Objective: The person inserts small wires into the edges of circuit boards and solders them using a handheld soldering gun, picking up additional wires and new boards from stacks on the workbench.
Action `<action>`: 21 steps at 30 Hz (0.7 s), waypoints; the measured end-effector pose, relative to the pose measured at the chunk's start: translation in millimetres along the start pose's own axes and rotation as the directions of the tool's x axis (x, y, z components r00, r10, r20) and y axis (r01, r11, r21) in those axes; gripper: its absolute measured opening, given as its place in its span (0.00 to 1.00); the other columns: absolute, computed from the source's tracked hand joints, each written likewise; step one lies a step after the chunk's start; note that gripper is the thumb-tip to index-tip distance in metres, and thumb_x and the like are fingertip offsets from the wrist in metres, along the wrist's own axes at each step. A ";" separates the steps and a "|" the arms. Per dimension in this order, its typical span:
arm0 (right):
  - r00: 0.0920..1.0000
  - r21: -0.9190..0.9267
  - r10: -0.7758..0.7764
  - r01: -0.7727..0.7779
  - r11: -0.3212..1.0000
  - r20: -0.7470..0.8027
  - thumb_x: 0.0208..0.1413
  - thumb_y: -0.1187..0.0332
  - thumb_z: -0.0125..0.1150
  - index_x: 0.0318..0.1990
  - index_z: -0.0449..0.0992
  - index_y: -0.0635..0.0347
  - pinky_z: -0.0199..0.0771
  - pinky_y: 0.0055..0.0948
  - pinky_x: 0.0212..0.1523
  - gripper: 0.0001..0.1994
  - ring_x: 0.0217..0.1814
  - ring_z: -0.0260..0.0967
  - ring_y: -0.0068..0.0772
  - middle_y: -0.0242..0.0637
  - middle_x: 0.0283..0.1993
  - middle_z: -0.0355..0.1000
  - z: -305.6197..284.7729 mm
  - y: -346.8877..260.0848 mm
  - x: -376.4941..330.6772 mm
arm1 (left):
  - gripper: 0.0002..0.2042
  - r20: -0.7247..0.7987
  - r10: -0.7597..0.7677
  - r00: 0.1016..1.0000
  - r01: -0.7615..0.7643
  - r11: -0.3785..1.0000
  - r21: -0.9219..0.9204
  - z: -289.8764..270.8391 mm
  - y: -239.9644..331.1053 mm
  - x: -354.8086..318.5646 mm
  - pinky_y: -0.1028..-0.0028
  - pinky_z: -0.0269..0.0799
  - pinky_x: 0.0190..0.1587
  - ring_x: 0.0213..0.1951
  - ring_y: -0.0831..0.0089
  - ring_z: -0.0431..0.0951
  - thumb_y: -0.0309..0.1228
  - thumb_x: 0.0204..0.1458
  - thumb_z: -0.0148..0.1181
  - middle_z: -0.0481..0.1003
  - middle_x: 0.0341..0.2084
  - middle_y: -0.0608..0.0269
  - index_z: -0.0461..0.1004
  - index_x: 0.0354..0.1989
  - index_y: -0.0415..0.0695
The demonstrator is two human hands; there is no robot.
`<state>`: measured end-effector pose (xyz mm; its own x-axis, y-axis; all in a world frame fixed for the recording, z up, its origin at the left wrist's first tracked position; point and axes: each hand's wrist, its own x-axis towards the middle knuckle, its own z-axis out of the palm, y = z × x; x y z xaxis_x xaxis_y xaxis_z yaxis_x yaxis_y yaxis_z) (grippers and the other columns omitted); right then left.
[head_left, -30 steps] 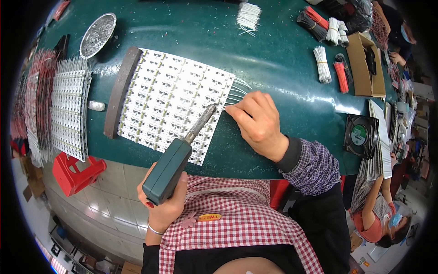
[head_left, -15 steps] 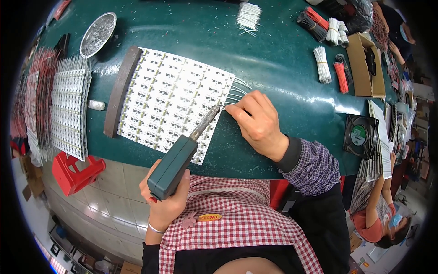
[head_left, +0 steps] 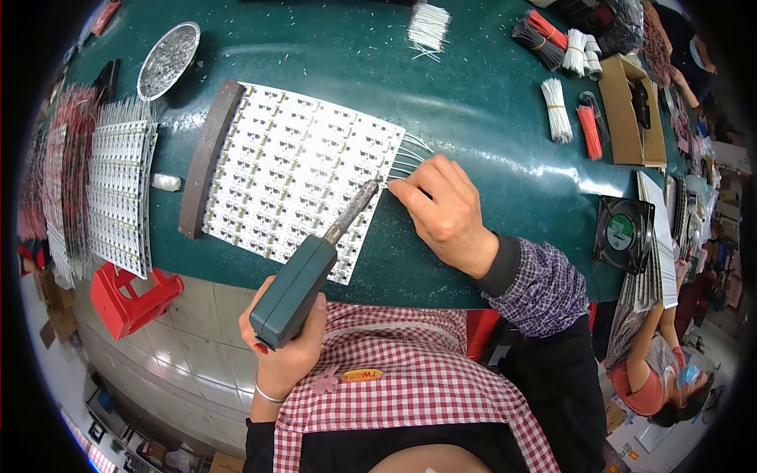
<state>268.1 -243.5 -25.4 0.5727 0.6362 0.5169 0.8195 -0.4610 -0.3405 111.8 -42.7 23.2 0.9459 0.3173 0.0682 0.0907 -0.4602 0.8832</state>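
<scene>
In my left hand [head_left: 293,339] is a dark green soldering iron [head_left: 293,290], its metal tip at the right edge of a white circuit board panel [head_left: 292,169]. Rows of small dark parts cover the panel. My right hand [head_left: 443,211] is closed in a pinch at that same edge, close to the tip, on what looks like a thin white wire. Several white wires [head_left: 410,151] stick out from the panel's edge just beyond my fingers. Along the panel's left side lies a dark brown bar [head_left: 211,158].
Wired panels [head_left: 120,197] stand at the left, near a metal bowl [head_left: 169,61]. White wire bundles [head_left: 430,30], red wires [head_left: 588,132], a cardboard box [head_left: 631,114] and a black fan [head_left: 623,234] lie across the green table [head_left: 489,87]. A co-worker [head_left: 650,370] sits at the right.
The soldering iron's body and my left hand have shifted very slightly left. My right hand stays almost in place at the panel's edge.
</scene>
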 end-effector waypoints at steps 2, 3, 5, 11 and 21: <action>1.000 -0.012 0.000 0.000 1.000 -0.006 0.36 0.81 0.64 0.34 0.77 0.62 0.65 0.32 0.30 0.13 0.32 0.67 0.35 0.33 0.27 0.66 -0.3 -0.5 0.4 | 0.05 0.001 -0.029 1.000 0.029 1.000 0.005 -1.4 1.6 -1.9 0.76 0.69 0.24 0.21 0.72 0.75 0.17 0.43 0.64 0.75 0.24 0.58 0.77 0.30 0.33; 1.000 -0.016 -0.003 0.003 1.000 0.000 0.36 0.81 0.64 0.34 0.77 0.62 0.65 0.32 0.30 0.13 0.32 0.67 0.35 0.33 0.27 0.66 -0.6 -0.8 0.7 | 0.06 0.001 -0.058 0.998 0.058 0.998 0.009 -1.8 2.1 -2.5 0.76 0.70 0.25 0.22 0.72 0.76 0.18 0.43 0.64 0.76 0.25 0.58 0.77 0.30 0.33; 1.000 -0.025 -0.015 0.014 1.000 -0.027 0.37 0.80 0.64 0.35 0.77 0.62 0.64 0.32 0.32 0.13 0.33 0.67 0.35 0.33 0.28 0.67 -1.5 -1.4 1.2 | 0.06 -0.005 -0.044 0.999 0.044 0.999 0.001 -2.6 2.4 -3.0 0.76 0.71 0.25 0.22 0.71 0.76 0.18 0.43 0.64 0.76 0.25 0.57 0.77 0.30 0.33; 0.999 -0.031 -0.048 0.048 0.998 -0.017 0.37 0.78 0.65 0.34 0.78 0.62 0.64 0.32 0.35 0.12 0.34 0.68 0.35 0.32 0.29 0.69 -3.1 -3.4 1.5 | 0.06 0.010 -0.049 0.999 0.049 0.999 0.024 -6.5 3.0 -6.1 0.75 0.72 0.26 0.23 0.70 0.77 0.18 0.42 0.64 0.77 0.26 0.56 0.77 0.30 0.33; 0.998 -0.050 -0.059 0.061 0.997 0.037 0.41 0.74 0.59 0.35 0.74 0.61 0.66 0.32 0.39 0.10 0.36 0.66 0.34 0.33 0.28 0.64 -1.7 -4.8 -2.8 | 0.05 0.005 0.008 1.000 -0.009 0.999 0.039 -3.7 1.2 -7.4 0.75 0.70 0.25 0.21 0.70 0.76 0.17 0.42 0.63 0.76 0.25 0.56 0.77 0.29 0.33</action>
<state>262.6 -244.1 -23.8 0.5237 0.6846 0.5069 0.8507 -0.4515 -0.2691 103.7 -42.5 25.5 0.9482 0.3091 0.0732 0.0946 -0.4948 0.8638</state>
